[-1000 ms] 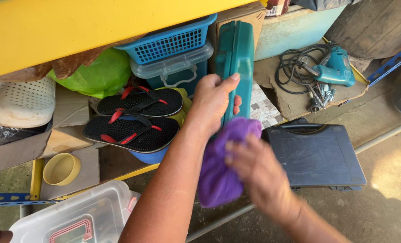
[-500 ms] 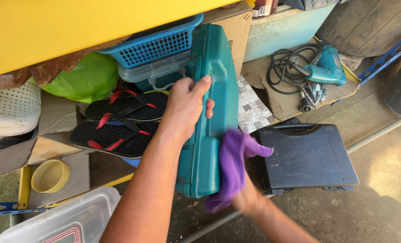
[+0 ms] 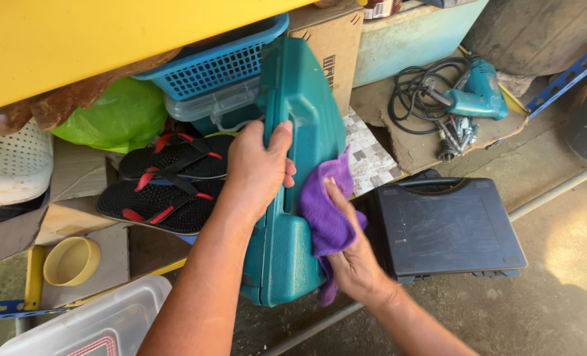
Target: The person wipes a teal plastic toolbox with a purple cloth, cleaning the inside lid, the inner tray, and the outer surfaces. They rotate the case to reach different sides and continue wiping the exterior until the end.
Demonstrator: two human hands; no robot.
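My left hand [image 3: 257, 171] grips the upper edge of a teal plastic tool case [image 3: 293, 118], which stands on its edge and leans out from under a yellow shelf [image 3: 95, 39]. A purple cloth [image 3: 323, 211] lies pressed flat against the case's right side under my right hand [image 3: 352, 254]. Both forearms reach up from the bottom of the view.
A black case [image 3: 448, 227] lies flat to the right. Black and red flip-flops [image 3: 168, 181], a blue basket [image 3: 207, 62], a clear box [image 3: 211, 105], a green bag [image 3: 112, 115] and a cardboard box [image 3: 329, 46] crowd the shelf. A teal drill [image 3: 478, 95] with cable lies far right. A yellow bowl [image 3: 72, 260] and clear bin [image 3: 82, 323] sit lower left.
The teal case has come further out from the shelf and tilted. My right hand moved the purple cloth up onto the case's side.
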